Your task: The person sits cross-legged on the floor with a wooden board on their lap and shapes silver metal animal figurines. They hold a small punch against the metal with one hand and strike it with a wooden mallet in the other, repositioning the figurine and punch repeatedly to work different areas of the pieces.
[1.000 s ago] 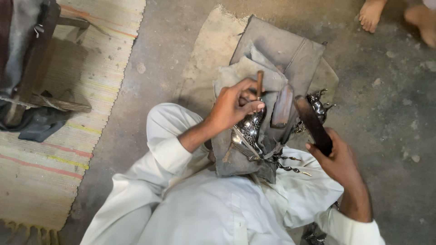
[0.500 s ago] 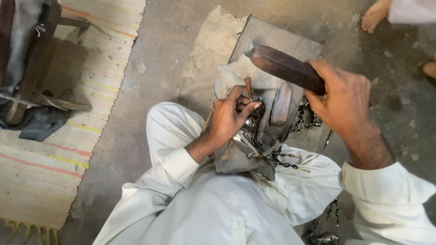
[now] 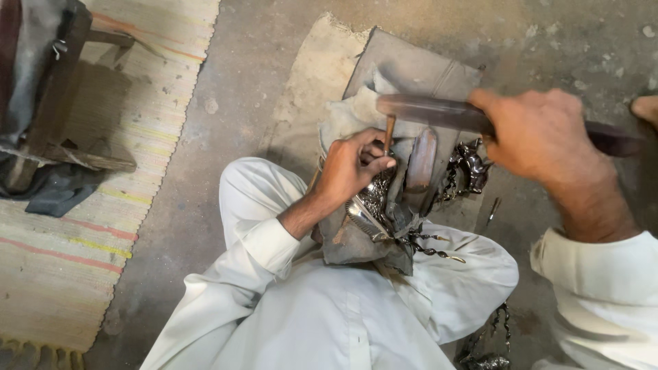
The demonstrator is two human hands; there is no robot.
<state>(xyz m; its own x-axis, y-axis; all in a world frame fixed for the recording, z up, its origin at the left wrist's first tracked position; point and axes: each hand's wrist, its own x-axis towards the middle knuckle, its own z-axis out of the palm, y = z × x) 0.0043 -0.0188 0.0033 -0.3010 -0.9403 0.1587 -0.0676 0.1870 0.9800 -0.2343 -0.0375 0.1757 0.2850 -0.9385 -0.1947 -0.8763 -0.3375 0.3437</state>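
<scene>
A: Holding status: left hand (image 3: 353, 168) has its grip pinched round a thin punch (image 3: 388, 131), upright, tip down on the silver embossed piece (image 3: 373, 202).
B: Where's the piece?
A: On the person's lap, bedded in grey cloth padding (image 3: 356, 236), just above the white-clothed knees.
B: Right hand?
A: Right hand (image 3: 541, 133) has its grip wrapped tight round a dark wooden mallet bar (image 3: 428, 111). Bar lies level, its end just above the punch head. Touching or not, cannot tell; blurred.
B: Surroundings?
A: Flat grey slab (image 3: 411, 65) on the concrete floor (image 3: 260, 82) under the padding. Twisted metal ornaments (image 3: 469, 168) beside the piece. Striped woven mat (image 3: 75, 260) and a wooden stool (image 3: 48, 103) well apart, to the left.
</scene>
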